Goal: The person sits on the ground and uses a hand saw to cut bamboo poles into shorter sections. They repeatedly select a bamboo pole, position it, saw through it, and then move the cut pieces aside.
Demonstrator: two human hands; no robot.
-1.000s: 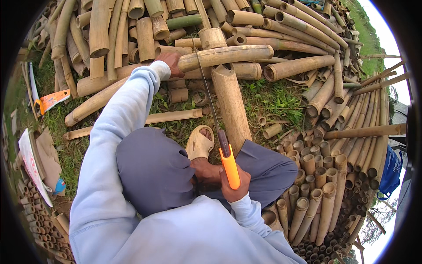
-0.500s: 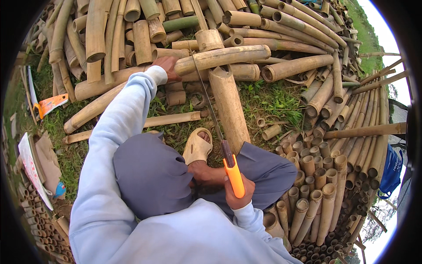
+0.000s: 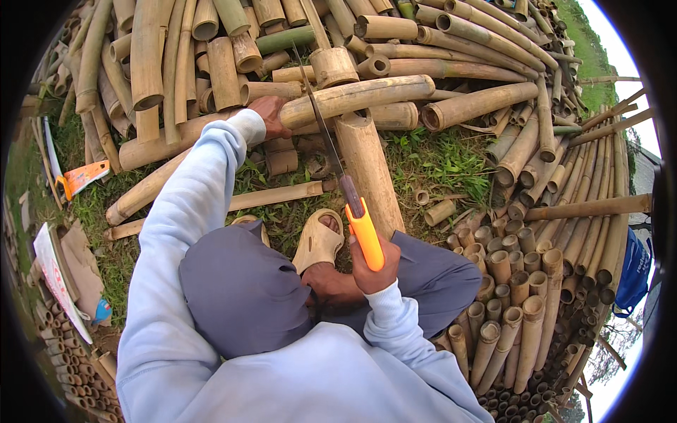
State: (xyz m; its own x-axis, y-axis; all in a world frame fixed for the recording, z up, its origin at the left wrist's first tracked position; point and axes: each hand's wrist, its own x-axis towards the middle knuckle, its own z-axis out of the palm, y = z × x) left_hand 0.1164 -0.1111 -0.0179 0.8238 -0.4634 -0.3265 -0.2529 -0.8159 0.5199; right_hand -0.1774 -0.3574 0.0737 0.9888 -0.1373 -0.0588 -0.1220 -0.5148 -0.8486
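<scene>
A thick, slightly curved bamboo piece (image 3: pixel 381 92) lies crosswise over a thick bamboo post (image 3: pixel 368 166). My left hand (image 3: pixel 270 117) grips its left end, with most of the fingers out of sight. In my right hand (image 3: pixel 374 266) is a hand saw with an orange handle (image 3: pixel 364 229), fingers wrapped round it. The dark saw blade (image 3: pixel 326 130) runs away from me and crosses the bamboo piece a little right of my left hand. Its tip extends past the far side. How deep the blade sits in the bamboo I cannot tell.
Piled bamboo pieces (image 3: pixel 486 35) lie beyond the post, and upright cut tubes (image 3: pixel 504 328) stand at my right. Another orange-handled saw (image 3: pixel 81 176) rests at the far left near a cardboard piece (image 3: pixel 81 264). A blue bag (image 3: pixel 635 275) hangs at the right edge.
My right hand has moved forward and slightly left with the saw, so the blade reaches farther past the bamboo piece. My left hand keeps its hold on the bamboo.
</scene>
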